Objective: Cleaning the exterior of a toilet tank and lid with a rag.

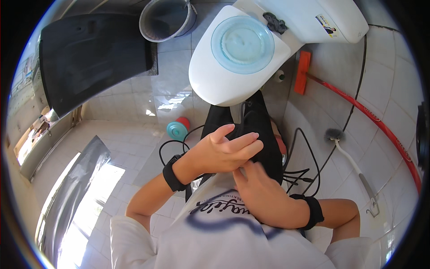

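Both hands meet in front of my shirt, over my dark trousers. My left hand [221,150] holds nothing that I can see; its fingers are apart and point to the right. My right hand [262,190] is just below it, its fingers touching the underside of the left hand or right beside it. Those right fingers are blurred and partly hidden, so whether they grip anything does not show. Beyond my knees stands a white toilet [208,85] with its lid down. On the lid rests a translucent light-blue basin [242,45], and a dark crumpled cloth [274,23] lies behind it.
A grey bucket [150,24] of dark liquid stands left of the toilet, near a black panel [94,58]. A turquoise-lidded red container [178,130] sits on the floor. Along the right wall lean a red-handled orange scraper [302,74] and a toilet brush [334,135]. Black cables [313,166] loop beside me.
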A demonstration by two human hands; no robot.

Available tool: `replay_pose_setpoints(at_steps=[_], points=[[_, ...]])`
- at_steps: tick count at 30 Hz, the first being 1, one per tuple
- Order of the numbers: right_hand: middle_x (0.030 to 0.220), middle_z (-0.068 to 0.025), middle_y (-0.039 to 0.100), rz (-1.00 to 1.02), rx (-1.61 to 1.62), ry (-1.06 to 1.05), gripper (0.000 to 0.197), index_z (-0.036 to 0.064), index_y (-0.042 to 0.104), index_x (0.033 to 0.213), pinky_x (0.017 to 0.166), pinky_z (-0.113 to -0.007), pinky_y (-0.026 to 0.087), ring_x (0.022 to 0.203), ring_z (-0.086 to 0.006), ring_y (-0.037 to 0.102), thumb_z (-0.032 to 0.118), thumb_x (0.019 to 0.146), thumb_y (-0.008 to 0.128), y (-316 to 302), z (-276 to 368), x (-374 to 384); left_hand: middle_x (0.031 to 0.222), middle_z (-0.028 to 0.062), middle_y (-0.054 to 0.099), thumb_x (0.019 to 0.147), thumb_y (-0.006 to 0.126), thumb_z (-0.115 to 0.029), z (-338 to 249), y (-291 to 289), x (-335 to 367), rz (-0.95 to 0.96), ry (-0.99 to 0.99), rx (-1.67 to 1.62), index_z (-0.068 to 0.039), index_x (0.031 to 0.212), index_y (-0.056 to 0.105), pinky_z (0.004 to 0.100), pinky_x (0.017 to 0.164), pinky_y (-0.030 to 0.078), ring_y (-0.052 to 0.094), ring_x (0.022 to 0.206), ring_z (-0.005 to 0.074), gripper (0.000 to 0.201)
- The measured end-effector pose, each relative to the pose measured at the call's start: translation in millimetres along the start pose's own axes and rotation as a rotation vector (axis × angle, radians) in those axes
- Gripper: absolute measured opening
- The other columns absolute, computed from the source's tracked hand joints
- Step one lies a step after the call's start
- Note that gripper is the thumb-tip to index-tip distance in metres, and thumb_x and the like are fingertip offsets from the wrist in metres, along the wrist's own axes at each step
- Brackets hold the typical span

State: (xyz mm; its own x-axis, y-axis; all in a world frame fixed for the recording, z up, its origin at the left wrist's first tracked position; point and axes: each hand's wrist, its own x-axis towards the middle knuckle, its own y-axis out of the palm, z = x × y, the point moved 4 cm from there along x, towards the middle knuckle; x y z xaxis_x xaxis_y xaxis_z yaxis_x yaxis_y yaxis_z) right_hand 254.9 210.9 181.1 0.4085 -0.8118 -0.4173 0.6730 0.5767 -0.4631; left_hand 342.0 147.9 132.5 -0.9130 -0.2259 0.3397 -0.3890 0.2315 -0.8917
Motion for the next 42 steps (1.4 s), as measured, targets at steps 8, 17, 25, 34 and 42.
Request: replay_pose_setpoints(at_steps=[8, 17, 25, 34, 42], points=[[0.08, -0.0145, 0.055, 0.145, -0.291, 0.076, 0.047, -0.0153, 0.049, 0.107, 0.043, -0.024, 0.049, 0.054, -0.0159, 0.061, 0.008, 0.067, 0.058, 49, -3, 8, 0.113, -0.0057, 0.046, 0.064, 0.06, -0.015, 2, 1, -4, 0.015, -0.003, 0.022, -0.014, 0.083, 0.063, 0.0357, 0.09, 0.035, 0.043, 0.11, 0.0085, 0.019], [0.082, -0.0251, 0.054, 0.206, -0.211, 0.16, 0.027, -0.014, 0.051, 0.091, 0.045, -0.031, 0.052, 0.057, -0.0261, 0.062, 0.001, 0.068, 0.055, 54, -1, 20, 0.113, -0.0074, 0.045, 0.065, 0.059, -0.015, 3, 2, -13, 0.003, 0.024, 0.039, -0.016, 0.083, 0.063, 0.0364, 0.094, 0.031, 0.04, 0.112, 0.0062, 0.018], [0.07, -0.021, 0.057, 0.211, 0.047, 0.24, 0.012, -0.007, 0.054, 0.078, 0.051, -0.041, 0.05, 0.063, -0.0342, 0.061, 0.003, 0.073, 0.051, 75, -27, 22, 0.113, -0.0074, 0.045, 0.068, 0.058, -0.018, 4, 5, -13, 0.078, 0.035, 0.028, -0.017, 0.085, 0.063, 0.0367, 0.095, 0.029, 0.04, 0.112, 0.0054, 0.018], [0.076, -0.0224, 0.057, 0.1, 0.057, 0.27, 0.013, -0.0067, 0.053, 0.081, 0.048, -0.039, 0.047, 0.058, -0.0342, 0.059, 0.003, 0.072, 0.05, 72, -20, 17, 0.115, -0.0077, 0.045, 0.066, 0.059, -0.015, 5, -2, -11, -0.014, 0.043, 0.027, -0.018, 0.081, 0.063, 0.0382, 0.095, 0.029, 0.037, 0.116, 0.0096, 0.016], [0.094, -0.0247, 0.056, 0.051, 0.186, 0.05, 0.028, -0.0056, 0.053, 0.102, 0.074, -0.04, 0.046, 0.087, -0.0346, 0.057, 0.005, 0.077, 0.047, 118, -46, 36, 0.104, -0.0083, 0.047, 0.071, 0.06, -0.012, 4, 0, -11, 0.014, 0.104, 0.057, -0.019, 0.08, 0.059, 0.0423, 0.096, 0.029, 0.043, 0.109, 0.0082, 0.011]])
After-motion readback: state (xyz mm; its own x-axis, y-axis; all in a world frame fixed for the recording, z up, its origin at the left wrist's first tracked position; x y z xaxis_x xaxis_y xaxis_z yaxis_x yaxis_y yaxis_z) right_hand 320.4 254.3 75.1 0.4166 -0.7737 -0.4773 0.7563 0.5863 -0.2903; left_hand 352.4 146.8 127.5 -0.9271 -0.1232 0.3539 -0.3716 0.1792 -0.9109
